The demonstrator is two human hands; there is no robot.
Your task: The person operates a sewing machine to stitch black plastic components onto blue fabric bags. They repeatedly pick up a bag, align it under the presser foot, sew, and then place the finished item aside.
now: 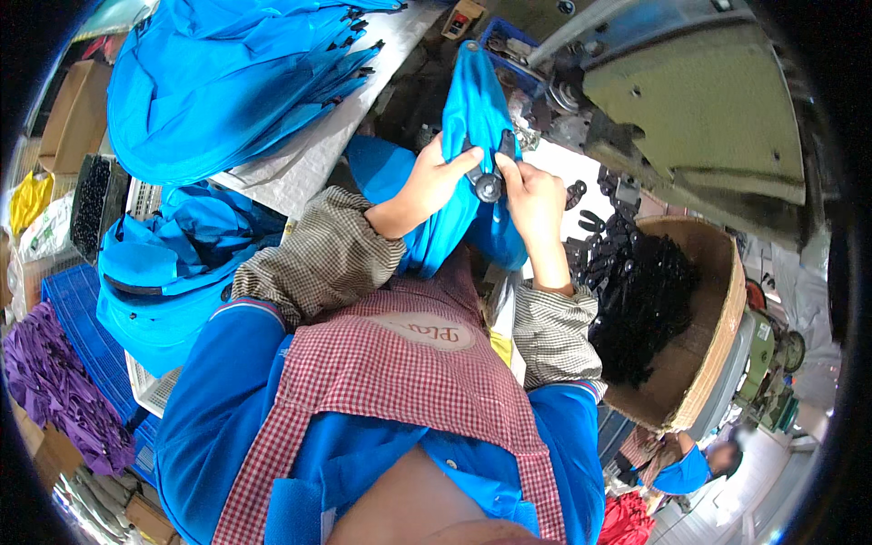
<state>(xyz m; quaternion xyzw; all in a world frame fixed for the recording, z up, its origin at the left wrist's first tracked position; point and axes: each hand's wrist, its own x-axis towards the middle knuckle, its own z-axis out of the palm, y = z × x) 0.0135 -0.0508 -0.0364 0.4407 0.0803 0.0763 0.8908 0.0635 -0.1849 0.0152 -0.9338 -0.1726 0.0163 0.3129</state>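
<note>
A black plastic part (488,188) with a round disc and two prongs lies against bright blue fabric (474,104) in front of me. My left hand (429,186) is closed on its left side, thumb pressing near the left prong. My right hand (538,202) pinches the right side, with the thumb by the right prong. The cloth runs up to a narrow tip with a small eyelet and drapes down toward my lap. Fingers behind the cloth are hidden, and the part's exact kind cannot be made out.
At right, a cardboard box (718,336) holds a heap of black plastic parts (640,300). Blue fabric pieces (227,82) cover the table at upper left, with more in a white crate (150,386). Purple fabric (64,391) lies far left. A person (681,468) works at lower right.
</note>
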